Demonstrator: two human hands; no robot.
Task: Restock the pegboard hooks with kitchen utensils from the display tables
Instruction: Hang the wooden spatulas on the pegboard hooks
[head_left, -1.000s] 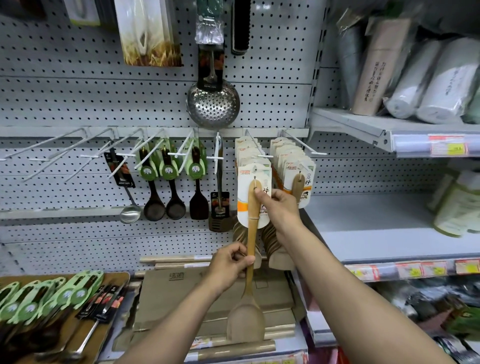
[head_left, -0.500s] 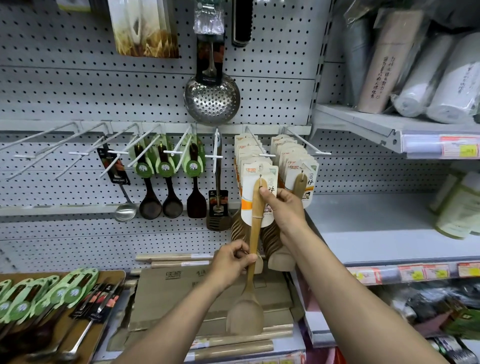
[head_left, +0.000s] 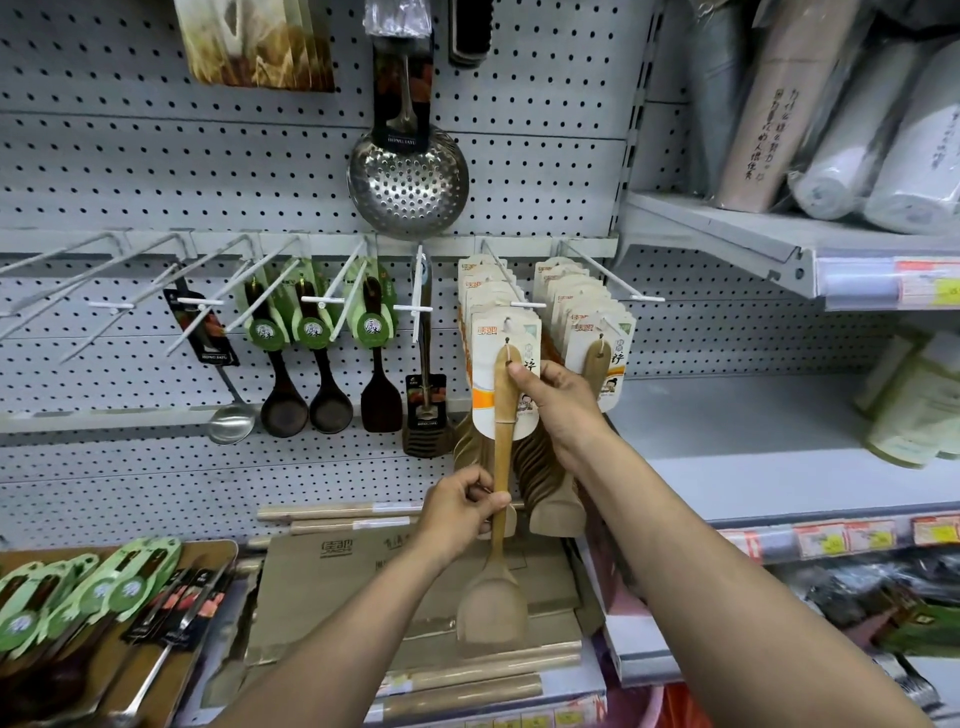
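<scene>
A wooden spatula (head_left: 496, 597) with a white and orange card tag (head_left: 504, 374) hangs upright at the front of a white pegboard hook (head_left: 511, 291) that carries several more carded spatulas. My left hand (head_left: 460, 506) grips the spatula's handle midway. My right hand (head_left: 558, 405) pinches the top of the handle against the tag. A second hook to the right holds another row of carded wooden spatulas (head_left: 592, 332).
Dark spoons with green cards (head_left: 317, 332), a steel ladle (head_left: 231, 421) and a perforated skimmer (head_left: 408, 179) hang on the pegboard; several hooks at left (head_left: 98, 280) are bare. Below lie cardboard boxes (head_left: 343, 577) and a tray of green-carded utensils (head_left: 88, 597). Grey shelves (head_left: 753, 452) stand right.
The spatula and both hands have stayed almost in place at the hook; the tag has settled slightly higher on the hook, and the view has shifted a little downward.
</scene>
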